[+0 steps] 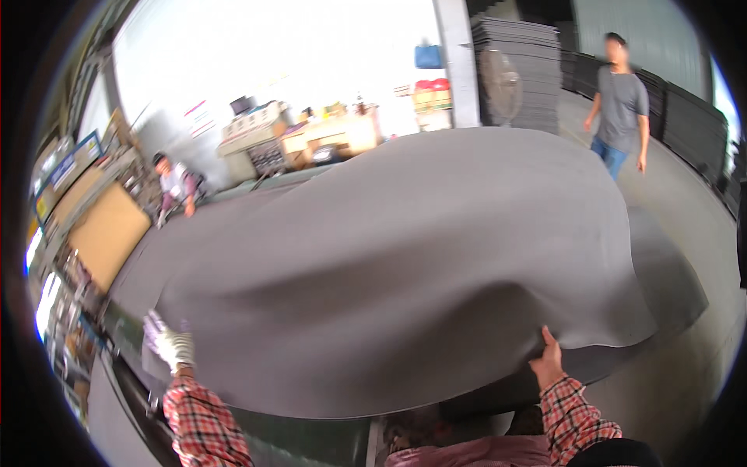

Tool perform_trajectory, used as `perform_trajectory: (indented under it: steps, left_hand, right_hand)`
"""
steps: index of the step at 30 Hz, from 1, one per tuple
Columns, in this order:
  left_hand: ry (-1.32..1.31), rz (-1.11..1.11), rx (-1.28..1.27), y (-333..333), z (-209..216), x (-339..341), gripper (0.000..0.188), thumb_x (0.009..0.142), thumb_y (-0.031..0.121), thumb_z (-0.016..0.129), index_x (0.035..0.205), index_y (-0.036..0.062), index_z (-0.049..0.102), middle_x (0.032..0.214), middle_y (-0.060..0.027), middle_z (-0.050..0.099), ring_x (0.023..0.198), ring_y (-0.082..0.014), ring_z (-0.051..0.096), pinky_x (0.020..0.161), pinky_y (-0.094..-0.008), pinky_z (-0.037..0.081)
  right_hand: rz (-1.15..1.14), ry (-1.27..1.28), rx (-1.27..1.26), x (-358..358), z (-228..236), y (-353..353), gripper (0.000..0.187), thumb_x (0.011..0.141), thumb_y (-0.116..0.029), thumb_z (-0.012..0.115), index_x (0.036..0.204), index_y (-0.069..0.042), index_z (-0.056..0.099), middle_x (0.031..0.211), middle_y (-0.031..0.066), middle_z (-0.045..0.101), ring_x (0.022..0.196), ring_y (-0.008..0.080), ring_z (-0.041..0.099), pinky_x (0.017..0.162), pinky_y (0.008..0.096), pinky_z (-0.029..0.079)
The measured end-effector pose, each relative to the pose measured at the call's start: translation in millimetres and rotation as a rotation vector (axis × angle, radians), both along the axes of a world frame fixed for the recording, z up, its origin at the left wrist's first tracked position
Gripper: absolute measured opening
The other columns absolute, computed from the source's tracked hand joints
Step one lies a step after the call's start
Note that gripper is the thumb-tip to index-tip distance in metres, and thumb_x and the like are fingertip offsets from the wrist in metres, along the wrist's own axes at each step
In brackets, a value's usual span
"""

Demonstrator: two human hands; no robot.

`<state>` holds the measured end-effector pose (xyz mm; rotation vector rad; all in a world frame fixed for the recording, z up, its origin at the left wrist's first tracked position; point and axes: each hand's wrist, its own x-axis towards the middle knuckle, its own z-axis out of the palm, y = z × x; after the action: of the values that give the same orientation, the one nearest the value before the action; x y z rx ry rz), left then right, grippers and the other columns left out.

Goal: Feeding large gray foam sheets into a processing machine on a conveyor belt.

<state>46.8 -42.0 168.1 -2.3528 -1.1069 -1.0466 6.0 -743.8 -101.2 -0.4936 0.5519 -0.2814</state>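
A large dark grey flexible sheet (373, 241) billows up in front of me, its middle and right part raised in a broad bulge. My right hand (548, 362), bare, pinches the near edge toward the right, thumb on top and the other fingers tucked beneath. At the left end of the sheet, my left hand (170, 342) in a white and purple glove rests against the surface with fingers stretched out and apart. Below the raised sheet, another grey sheet (673, 272) shows at the right.
A machine with a tan panel (109, 233) stands at the left. Past the sheet's far left edge, a co-worker (177, 187) leans in; another person (618, 105) stands at the right. Behind are a wooden desk (350, 134), a fan (500, 86) and stacked grey sheets (537, 70).
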Motion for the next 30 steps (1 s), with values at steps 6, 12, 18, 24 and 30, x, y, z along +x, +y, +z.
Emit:
perform_trajectory:
  steps: [6,12,18,24,30]
  left_hand:
    - [-0.56,-0.772,-0.83,-167,-156,-127,0.089,0.083,0.045,0.061,0.142,-0.0009,0.013,0.144,-0.0249,0.022,0.134,-0.036,0.022,0.11,-0.0474,0.017]
    - [-1.205,-0.947,-2.129,-255,-202,-155,0.055,0.086,0.024,0.063,0.131,0.0106,0.035,0.119,-0.0094,0.048,0.102,-0.0238,0.05,0.091,-0.0475,0.042]
    - [-1.028,-0.513,-1.902,-202,-234,-98,0.023,0.085,0.012,0.062,0.106,0.0151,0.053,0.093,-0.0036,0.06,0.078,-0.0223,0.061,0.064,-0.039,0.054]
    - [-0.877,-0.669,-1.665,-176,-283,-89,0.023,0.084,0.007,0.058,0.105,0.0149,0.051,0.091,-0.0027,0.06,0.07,-0.0205,0.061,0.045,-0.031,0.051]
    - [-0.639,-0.477,-1.773,-219,-222,-144,0.035,0.084,0.008,0.055,0.116,0.0106,0.045,0.098,-0.0052,0.057,0.068,-0.0186,0.059,0.041,-0.027,0.046]
  right_hand:
    - [0.127,-0.077,0.206,12,22,182,0.042,0.091,-0.041,0.05,0.119,-0.009,0.051,0.117,0.0059,0.057,0.109,0.0255,0.053,0.099,0.0435,0.039]
    - [0.37,0.011,0.016,-52,14,250,0.038,0.091,-0.036,0.055,0.118,-0.011,0.05,0.117,0.003,0.055,0.104,0.0218,0.054,0.09,0.039,0.044]
    - [0.175,-0.099,0.372,-70,20,194,0.033,0.088,-0.032,0.057,0.113,-0.01,0.054,0.109,0.0068,0.059,0.1,0.0247,0.057,0.088,0.0442,0.048]
    - [0.069,0.071,-0.103,-64,-1,112,0.028,0.086,-0.02,0.063,0.11,-0.009,0.055,0.101,0.0031,0.062,0.089,0.02,0.06,0.072,0.0356,0.051]
    - [-0.03,0.039,0.141,-91,-44,-2,0.033,0.086,-0.035,0.054,0.102,-0.006,0.06,0.096,0.0066,0.064,0.091,0.0237,0.06,0.082,0.0375,0.048]
